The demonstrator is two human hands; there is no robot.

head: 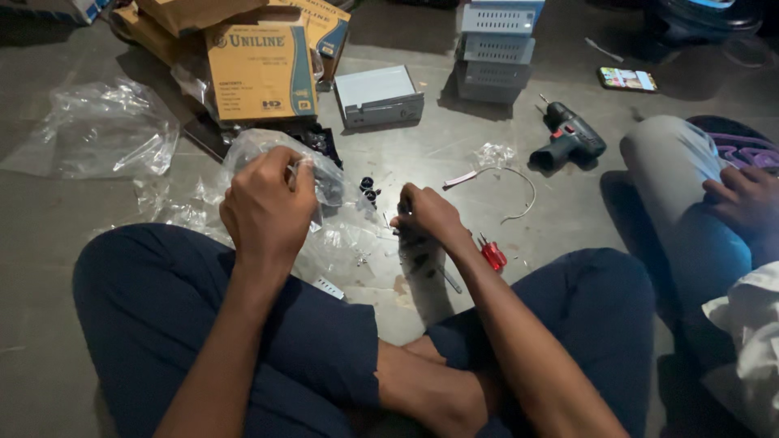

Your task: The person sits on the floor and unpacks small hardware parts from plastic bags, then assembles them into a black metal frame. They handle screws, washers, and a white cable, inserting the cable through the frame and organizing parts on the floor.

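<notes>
I sit cross-legged on a grey floor. My left hand (pixel 264 203) is closed around the top of a clear plastic bag (pixel 324 174) that holds small dark parts. My right hand (pixel 430 215) reaches down to the floor with its fingers pinched on something small that I cannot make out. Small black round parts (pixel 369 191) lie on the floor between my hands. A red-handled screwdriver (pixel 491 255) lies just right of my right wrist.
Yellow cardboard boxes (pixel 260 69) stand at the back beside a grey metal box (pixel 380 97) and stacked grey units (pixel 495 49). A cordless drill (pixel 568 142), a phone (pixel 626 79), a thin cable (pixel 519 182) and empty plastic bags (pixel 101 130) lie around. Another person's knee and hand (pixel 742 203) are at right.
</notes>
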